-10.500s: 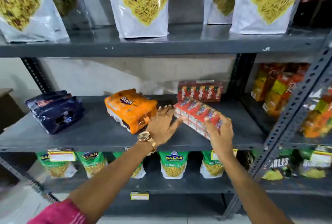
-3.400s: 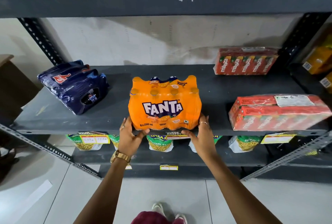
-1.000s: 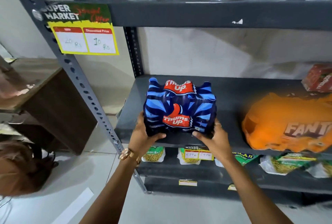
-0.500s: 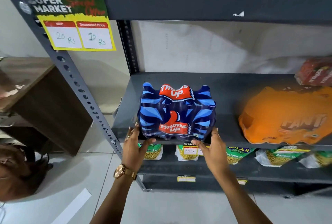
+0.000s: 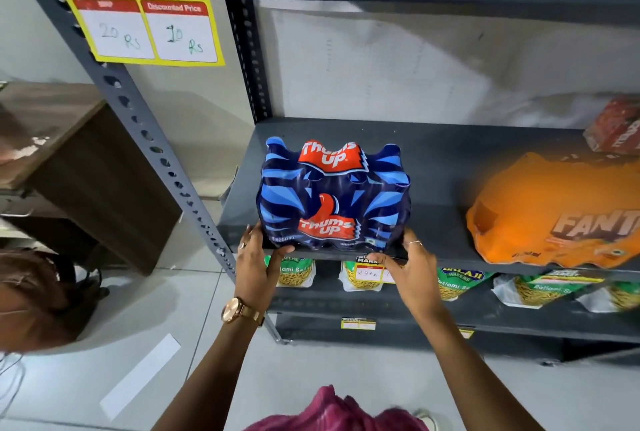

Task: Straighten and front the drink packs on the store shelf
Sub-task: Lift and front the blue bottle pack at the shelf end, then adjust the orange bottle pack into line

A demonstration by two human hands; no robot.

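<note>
You've got 1 blue Thums Up pack, 1 orange Fanta pack, 1 red juice-carton pack, 5 snack bags visible below, 1 price sign.

orange fanta pack and red carton pack cut off at right edge.

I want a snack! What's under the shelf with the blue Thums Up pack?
Green snack bags sit on the lower shelf under the Thums Up pack. The left hand and right hand cover some.
</note>
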